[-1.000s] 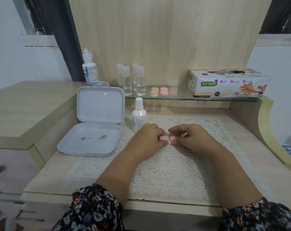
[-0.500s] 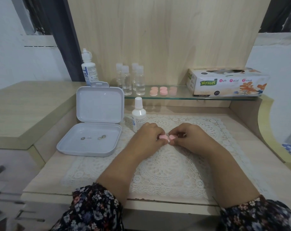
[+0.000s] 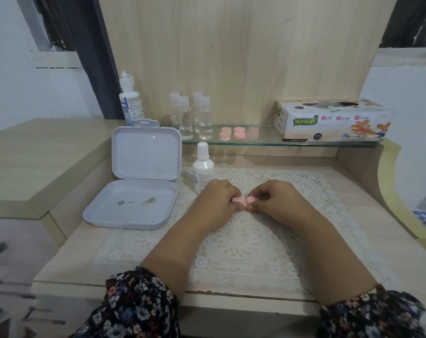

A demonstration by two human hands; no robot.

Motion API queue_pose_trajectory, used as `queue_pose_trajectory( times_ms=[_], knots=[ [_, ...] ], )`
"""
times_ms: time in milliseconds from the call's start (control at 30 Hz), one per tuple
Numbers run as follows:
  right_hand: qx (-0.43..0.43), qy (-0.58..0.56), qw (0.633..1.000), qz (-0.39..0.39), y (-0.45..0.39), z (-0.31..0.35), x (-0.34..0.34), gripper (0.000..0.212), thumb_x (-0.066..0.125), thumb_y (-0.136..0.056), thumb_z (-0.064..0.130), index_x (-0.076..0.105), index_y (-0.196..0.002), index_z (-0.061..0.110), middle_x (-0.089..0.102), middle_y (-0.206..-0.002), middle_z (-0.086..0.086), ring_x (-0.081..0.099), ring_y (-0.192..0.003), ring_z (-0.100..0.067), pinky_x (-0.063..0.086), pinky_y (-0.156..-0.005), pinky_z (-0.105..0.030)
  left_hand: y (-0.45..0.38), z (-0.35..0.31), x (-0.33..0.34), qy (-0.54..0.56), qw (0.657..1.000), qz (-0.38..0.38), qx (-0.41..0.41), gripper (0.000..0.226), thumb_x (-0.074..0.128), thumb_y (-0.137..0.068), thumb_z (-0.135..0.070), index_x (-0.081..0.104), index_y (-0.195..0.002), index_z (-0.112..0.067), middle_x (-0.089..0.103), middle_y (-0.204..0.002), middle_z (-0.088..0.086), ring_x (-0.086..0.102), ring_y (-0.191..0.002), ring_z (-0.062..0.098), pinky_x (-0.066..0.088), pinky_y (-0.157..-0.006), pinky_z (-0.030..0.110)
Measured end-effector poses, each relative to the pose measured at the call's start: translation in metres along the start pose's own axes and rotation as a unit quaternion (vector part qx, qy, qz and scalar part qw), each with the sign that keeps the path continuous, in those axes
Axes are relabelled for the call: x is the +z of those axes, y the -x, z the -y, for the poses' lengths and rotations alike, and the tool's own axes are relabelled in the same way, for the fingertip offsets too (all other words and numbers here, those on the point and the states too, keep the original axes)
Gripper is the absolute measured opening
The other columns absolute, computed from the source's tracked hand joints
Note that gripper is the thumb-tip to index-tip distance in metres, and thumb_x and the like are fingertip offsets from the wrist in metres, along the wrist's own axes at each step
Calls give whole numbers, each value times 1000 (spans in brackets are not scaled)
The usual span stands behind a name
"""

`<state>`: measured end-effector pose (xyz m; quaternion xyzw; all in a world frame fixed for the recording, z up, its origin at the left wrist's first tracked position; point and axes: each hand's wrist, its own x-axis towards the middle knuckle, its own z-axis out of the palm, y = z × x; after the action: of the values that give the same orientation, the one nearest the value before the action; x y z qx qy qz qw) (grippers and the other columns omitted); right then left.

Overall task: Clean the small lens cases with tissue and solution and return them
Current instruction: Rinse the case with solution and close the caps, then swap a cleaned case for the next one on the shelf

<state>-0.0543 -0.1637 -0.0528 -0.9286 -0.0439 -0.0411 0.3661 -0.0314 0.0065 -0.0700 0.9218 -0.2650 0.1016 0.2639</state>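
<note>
One head-worn wide-angle camera looks forward and down, close over the desk [image 3: 367, 215] and glass shelf [image 3: 263, 140].

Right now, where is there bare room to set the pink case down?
Free: the lace mat between the forearms, and its right part below the tissue box. Crowded: the glass shelf and around the white box and small bottle.

Two hands, the left hand [image 3: 216, 203] and the right hand [image 3: 277, 201], share one pink lens case [image 3: 243, 200]. Three more pink cases [image 3: 238, 133] sit at twelve o'clock, beside four clear bottles [image 3: 192, 115]. Two white solution bottles [image 3: 203, 167], one tissue box [image 3: 333, 120], one open grey box [image 3: 138, 189], one lace mat [image 3: 255, 245].
</note>
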Motion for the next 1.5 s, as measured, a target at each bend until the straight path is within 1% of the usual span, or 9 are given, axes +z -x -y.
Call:
queue_pose_trajectory(
  times_ms=[133, 533, 767, 867, 1000, 1100, 1167, 1333, 1500],
  knots=[
    [-8, 3, 1000, 3, -1, -2, 1, 18, 81, -76, 24, 75, -93, 21, 65, -91, 7, 59, -83, -6, 49, -73, -23, -1, 1, 0, 15, 1000, 15, 7, 23, 63, -89, -21, 68, -107, -9, 58, -102, 3, 44, -101, 18, 38, -92, 33],
    [-21, 4, 1000, 18, 1, -6, -3, 18, 76, -79, 21, 74, -96, 25, 65, -88, 12, 58, -78, -2, 44, -67, -15, 2, 2, 5, -3, 1000, -7, -9, 27, 57, -93, -24, 63, -118, -13, 53, -106, 1, 41, -105, 18, 35, -93, 29],
    [-13, -15, 1000, 12, 3, -9, -4, 13, 73, -82, 21, 72, -94, 25, 66, -87, 12, 60, -77, 0, 44, -64, -13, 4, 2, 1, 18, 999, -23, -18, 27, 63, -89, -24, 67, -111, -8, 60, -104, 5, 48, -102, 18, 41, -91, 34],
    [-9, -20, 1000, -1, 3, -8, -3, 9, 73, -82, 25, 71, -90, 24, 67, -85, 9, 62, -77, -4, 48, -61, -17, 5, 3, -2, 45, 998, -31, -32, 23, 66, -86, -25, 68, -106, -12, 61, -97, 1, 52, -93, 16, 45, -84, 34],
    [-3, -25, 999, -42, 3, -8, -2, 6, 69, -82, 23, 68, -88, 22, 66, -82, 5, 61, -73, -9, 46, -58, -19, 7, 4, -2, 40, 997, -49, -34, 16, 62, -89, -22, 68, -102, -15, 61, -93, -2, 53, -90, 16, 44, -80, 31],
    [4, -26, 996, -90, 3, -8, 1, 5, 67, -81, 22, 65, -86, 22, 63, -86, 3, 60, -76, -10, 45, -60, -22, 7, 5, -2, 31, 996, -74, -38, 22, 56, -94, -20, 68, -111, -13, 65, -104, 0, 55, -98, 15, 44, -88, 30],
    [7, -20, 993, -118, 3, -6, 3, 5, 66, -81, 24, 63, -85, 22, 58, -89, 5, 56, -77, -10, 44, -62, -25, 8, 6, -2, 28, 995, -83, -46, 21, 54, -95, -19, 69, -107, -12, 66, -103, 0, 56, -98, 16, 46, -89, 33],
    [3, 33, 980, -198, 0, 0, -1, 14, 62, -83, 36, 62, -91, 24, 54, -91, 11, 51, -81, -10, 34, -58, -27, 10, 6, -3, 32, 994, -91, -56, 18, 54, -94, -18, 70, -100, -12, 67, -96, -1, 58, -93, 15, 48, -85, 34],
    [5, 64, 958, -279, -14, 17, -20, 23, 59, -87, 38, 65, -98, 19, 59, -95, 4, 55, -87, -17, 39, -63, -30, 9, 7, -3, 27, 994, -84, -59, 20, 52, -95, -19, 70, -102, -13, 66, -98, -3, 57, -93, 14, 48, -85, 33]
  ],
)
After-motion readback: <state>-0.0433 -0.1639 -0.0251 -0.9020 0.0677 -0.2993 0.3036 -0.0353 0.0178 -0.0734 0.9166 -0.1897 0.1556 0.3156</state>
